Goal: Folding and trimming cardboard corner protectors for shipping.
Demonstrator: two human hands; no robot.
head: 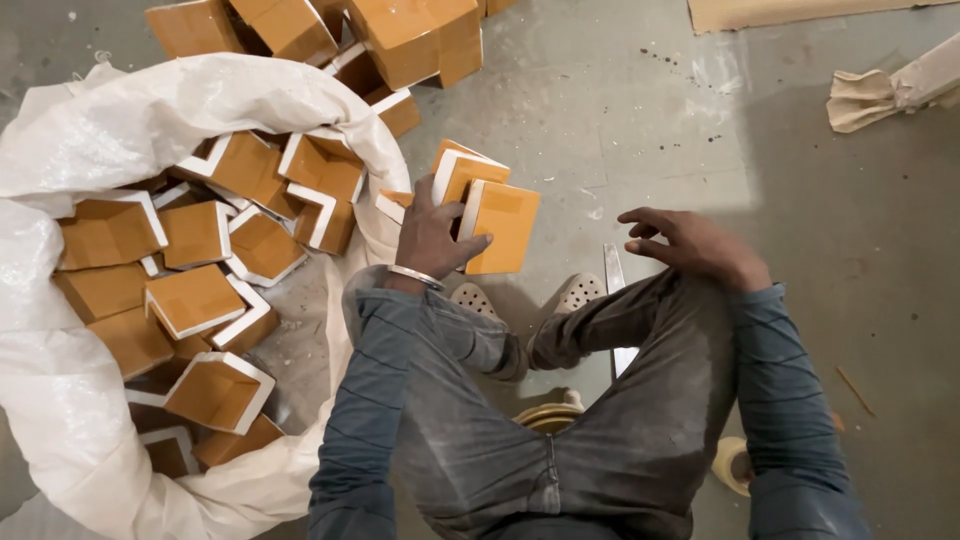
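1. Two hands show below the camera. The left hand (432, 235) grasps an orange box (503, 228) by its white-edged left side, fingers wrapped over the edge and thumb against the orange face; a metal bangle (416, 277) sits on that wrist.
2. That box stands tilted on the grey concrete floor (640, 110), just beyond the person's knees, and touches a second orange box (458, 170) right behind it, on its far left.
3. The right hand (690, 243) is released, fingers loosely curled, holding nothing and resting on the right knee, well apart from the boxes.
4. Left of the held box, a large white woven sack (60, 400) lies open, filled with many more orange boxes with white rims (195, 300); its rim lies beside the left forearm.
5. More orange boxes (410, 40) are piled on the floor at the far side, above the sack's mouth.
6. Near the feet, two pale perforated clogs (578, 292) show, with a flat metal strip (615, 280) lying on the floor just right of them.
7. Far right, crumpled brown paper (865, 98) lies on the floor, and a roll of tape (730, 462) sits near the right leg.
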